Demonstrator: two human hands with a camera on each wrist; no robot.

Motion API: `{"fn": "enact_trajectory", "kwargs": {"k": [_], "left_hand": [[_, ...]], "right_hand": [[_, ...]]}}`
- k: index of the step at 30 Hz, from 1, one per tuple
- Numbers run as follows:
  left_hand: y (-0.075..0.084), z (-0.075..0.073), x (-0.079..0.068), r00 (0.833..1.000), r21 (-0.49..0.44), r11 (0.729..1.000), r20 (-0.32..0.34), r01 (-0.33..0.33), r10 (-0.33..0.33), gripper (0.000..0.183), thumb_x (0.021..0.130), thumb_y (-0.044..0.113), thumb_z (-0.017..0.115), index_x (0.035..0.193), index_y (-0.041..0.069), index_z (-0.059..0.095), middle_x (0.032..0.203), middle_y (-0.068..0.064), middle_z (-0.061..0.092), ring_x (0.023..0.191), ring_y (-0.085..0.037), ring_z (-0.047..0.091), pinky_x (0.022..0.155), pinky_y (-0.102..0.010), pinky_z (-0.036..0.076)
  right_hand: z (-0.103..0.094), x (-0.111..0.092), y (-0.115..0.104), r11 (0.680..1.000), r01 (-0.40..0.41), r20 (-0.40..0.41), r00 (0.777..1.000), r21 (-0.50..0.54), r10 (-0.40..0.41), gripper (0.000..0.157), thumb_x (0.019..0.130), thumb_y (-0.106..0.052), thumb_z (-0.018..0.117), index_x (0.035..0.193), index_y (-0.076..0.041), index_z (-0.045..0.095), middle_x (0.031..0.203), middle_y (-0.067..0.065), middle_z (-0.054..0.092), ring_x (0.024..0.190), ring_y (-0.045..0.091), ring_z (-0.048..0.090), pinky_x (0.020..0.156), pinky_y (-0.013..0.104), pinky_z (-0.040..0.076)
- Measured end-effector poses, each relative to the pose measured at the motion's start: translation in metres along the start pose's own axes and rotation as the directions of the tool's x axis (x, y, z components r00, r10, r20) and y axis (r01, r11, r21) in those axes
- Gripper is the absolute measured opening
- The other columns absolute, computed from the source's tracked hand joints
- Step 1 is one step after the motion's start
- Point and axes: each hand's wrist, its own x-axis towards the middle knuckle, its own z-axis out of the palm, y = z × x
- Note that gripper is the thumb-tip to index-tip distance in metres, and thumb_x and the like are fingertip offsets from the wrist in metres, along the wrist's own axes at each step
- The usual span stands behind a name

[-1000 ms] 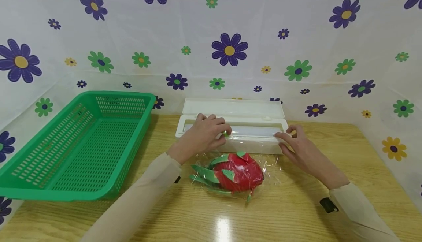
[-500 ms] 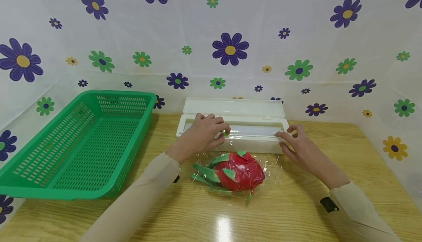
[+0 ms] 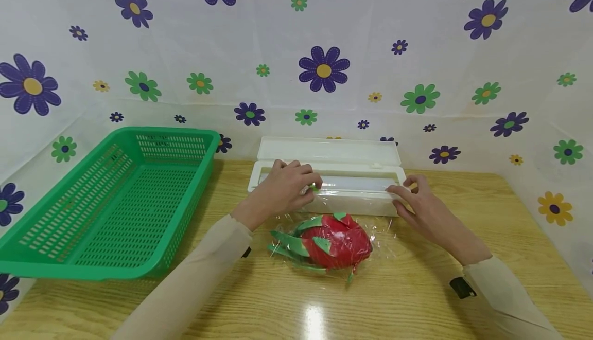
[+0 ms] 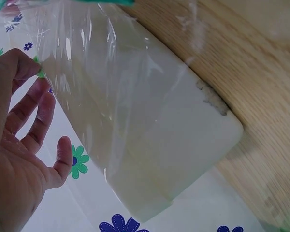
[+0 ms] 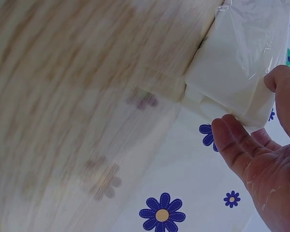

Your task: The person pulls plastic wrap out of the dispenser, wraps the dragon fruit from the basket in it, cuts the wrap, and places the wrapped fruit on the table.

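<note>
A white cling film dispenser [image 3: 361, 204] lies with its lid raised at the back of the table, a roll of film inside. My left hand [image 3: 286, 188] is over its front edge, thumb and index finger pinching the small green slide cutter [image 4: 39, 71]; the other fingers are spread in the left wrist view. My right hand [image 3: 423, 211] grips the dispenser's right end, thumb on its edge and fingers about the corner [image 5: 261, 159]. Clear film drapes down the front toward a red dragon fruit [image 3: 343, 242] with green scales, which sits wrapped in film before the box.
On the left stands a green plastic basket [image 3: 173, 250] with slotted walls. A white cloth [image 3: 361, 21] printed with flowers hangs behind the wooden table [image 3: 398, 299] and along its sides.
My left hand has slid slightly left along the dispenser's edge with the cutter. The right hand, dragon fruit and basket stay where they were.
</note>
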Motion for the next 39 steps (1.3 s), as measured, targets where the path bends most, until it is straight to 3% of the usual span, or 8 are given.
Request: {"fn": "enact_trajectory", "kwargs": {"k": [39], "left_hand": [[-0.0038,0.0001,-0.0054,1.000,0.020,1.000,-0.030,-0.004,0.005,0.011,0.097,0.022,0.064,0.105,0.026,0.071,0.107,0.004,0.073,0.097,-0.021,0.063,0.090,-0.050,0.048]], "right_hand": [[0.0010,-0.0002,-0.0010,1.000,0.005,-0.017,1.000,-0.004,-0.005,0.031,0.095,-0.002,0.068,0.124,-0.013,0.066,0.119,0.024,0.047,0.096,0.037,0.064,0.066,0.038,0.060]]}}
